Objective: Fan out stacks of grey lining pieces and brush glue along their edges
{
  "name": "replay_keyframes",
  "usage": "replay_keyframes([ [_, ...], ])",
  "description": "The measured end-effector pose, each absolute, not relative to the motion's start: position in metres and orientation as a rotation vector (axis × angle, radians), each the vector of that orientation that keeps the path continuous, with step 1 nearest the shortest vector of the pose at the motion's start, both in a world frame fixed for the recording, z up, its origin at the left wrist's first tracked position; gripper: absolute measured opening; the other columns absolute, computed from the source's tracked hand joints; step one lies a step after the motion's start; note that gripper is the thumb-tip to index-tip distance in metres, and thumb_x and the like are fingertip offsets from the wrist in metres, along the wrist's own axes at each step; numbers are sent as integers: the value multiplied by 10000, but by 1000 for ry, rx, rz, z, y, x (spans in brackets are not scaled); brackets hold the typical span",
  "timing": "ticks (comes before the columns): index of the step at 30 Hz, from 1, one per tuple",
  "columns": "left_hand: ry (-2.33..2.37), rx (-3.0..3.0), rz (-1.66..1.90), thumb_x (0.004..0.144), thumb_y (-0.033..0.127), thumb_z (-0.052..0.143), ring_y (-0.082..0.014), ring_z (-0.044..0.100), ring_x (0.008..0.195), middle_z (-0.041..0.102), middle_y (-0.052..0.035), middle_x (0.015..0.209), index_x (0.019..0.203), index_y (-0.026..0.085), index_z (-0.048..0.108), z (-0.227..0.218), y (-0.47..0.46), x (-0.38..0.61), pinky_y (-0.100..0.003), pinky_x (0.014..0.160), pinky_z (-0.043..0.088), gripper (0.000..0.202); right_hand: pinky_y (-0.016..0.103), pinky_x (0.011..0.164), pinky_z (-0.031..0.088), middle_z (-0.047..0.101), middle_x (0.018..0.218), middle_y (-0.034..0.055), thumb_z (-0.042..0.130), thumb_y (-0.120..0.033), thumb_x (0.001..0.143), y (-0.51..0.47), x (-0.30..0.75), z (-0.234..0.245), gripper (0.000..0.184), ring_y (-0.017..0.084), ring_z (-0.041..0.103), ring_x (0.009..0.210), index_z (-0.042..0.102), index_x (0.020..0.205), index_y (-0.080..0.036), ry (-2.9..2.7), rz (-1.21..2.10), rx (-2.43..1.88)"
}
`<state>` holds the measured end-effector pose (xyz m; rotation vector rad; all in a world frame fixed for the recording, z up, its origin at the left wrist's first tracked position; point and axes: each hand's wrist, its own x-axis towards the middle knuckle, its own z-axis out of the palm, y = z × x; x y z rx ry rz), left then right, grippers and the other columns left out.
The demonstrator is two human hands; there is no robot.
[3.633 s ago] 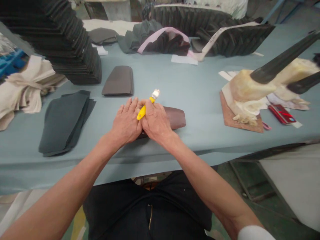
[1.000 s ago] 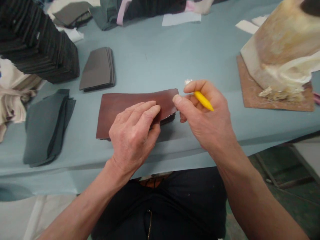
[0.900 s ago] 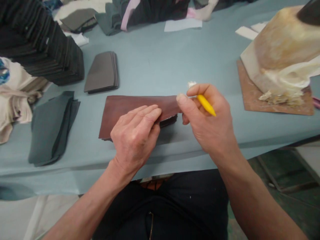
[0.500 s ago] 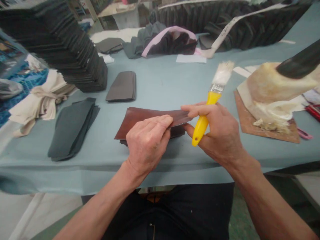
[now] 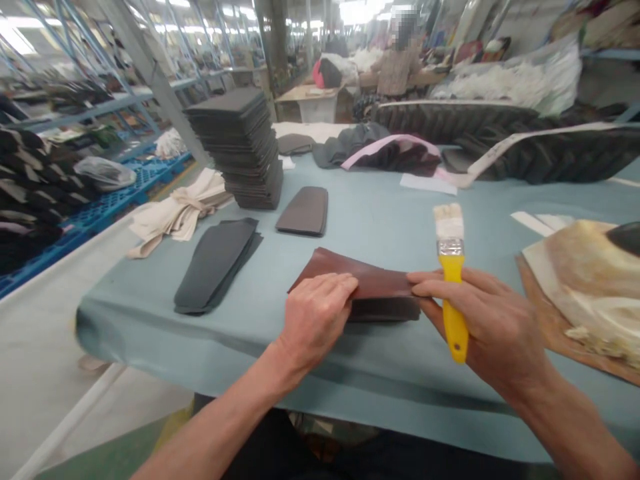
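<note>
A reddish-brown leather piece curves slightly upward above a stack of dark pieces at the table's front. Closed on its near edge is my left hand, thumb hidden beneath. My right hand pinches the leather's right end between fingertips and thumb. That same hand also holds a flat paintbrush, its yellow handle lying across the fingers and its pale, coated bristles pointing up and away from the leather.
Dark cut pieces and a small grey stack lie to the left. Behind them rises a tall stack, beside tied cream strips. A stained container sits on a brown board at right. A person is far back.
The view has tilted up and swung left, so the room behind now shows. Both hands keep their hold on the leather, and the paintbrush stands more upright in my right hand.
</note>
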<state>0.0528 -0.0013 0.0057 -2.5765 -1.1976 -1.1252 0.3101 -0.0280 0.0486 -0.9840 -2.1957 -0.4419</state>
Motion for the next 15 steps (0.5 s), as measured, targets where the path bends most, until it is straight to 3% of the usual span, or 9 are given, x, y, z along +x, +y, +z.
replay_keyframes([
  [7,-1238,-2604,-1088,894,-7,620,-244,838,1019,859,-61,1121,1141,221,736,5,15,3,-375,887,690,355,338,761,614,810,1109,39,702,-153,1015,-16,303,57,127,184,776,883,667,1122,-213,-2142,-345,-904],
  [11,-1238,-2674,-1110,938,48,643,-254,832,1040,854,-71,1140,1173,223,733,8,23,1,-389,910,674,306,335,738,607,814,1076,35,703,-191,1023,-7,298,73,110,187,780,861,667,1121,-225,-2139,-364,-933],
  [15,-1237,-2741,-1184,1021,139,625,-229,833,990,857,-58,1112,1167,214,739,17,37,-2,-338,884,647,200,353,787,600,814,1110,23,711,-284,1036,-1,290,88,118,212,787,941,658,1141,-277,-2089,-405,-1024],
])
